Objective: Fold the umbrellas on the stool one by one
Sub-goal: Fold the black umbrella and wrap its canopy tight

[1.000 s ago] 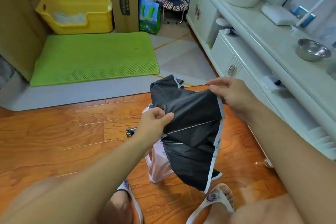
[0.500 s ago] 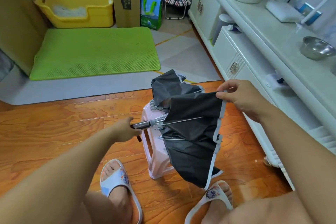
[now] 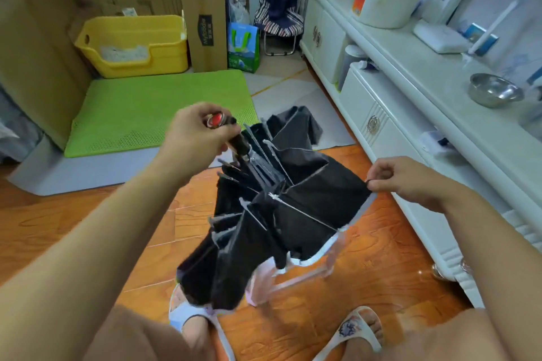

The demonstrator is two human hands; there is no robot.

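While the left hand (image 3: 199, 138) grips the handle up top, the umbrella (image 3: 278, 208) hangs over the stool (image 3: 296, 275), shaft tilted down-right; right hand (image 3: 404, 182) pinches the canopy edge, so prob nearer for folding.

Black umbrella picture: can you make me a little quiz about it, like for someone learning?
1. True or false: the left hand grips the handle of the black fabric umbrella.
2. What does the right hand pinch? A) canopy edge B) steel bowl C) green mat
3. Fill in: under the umbrella stands a pale pink plastic ____.

Key: 1 true; 2 A; 3 stool.
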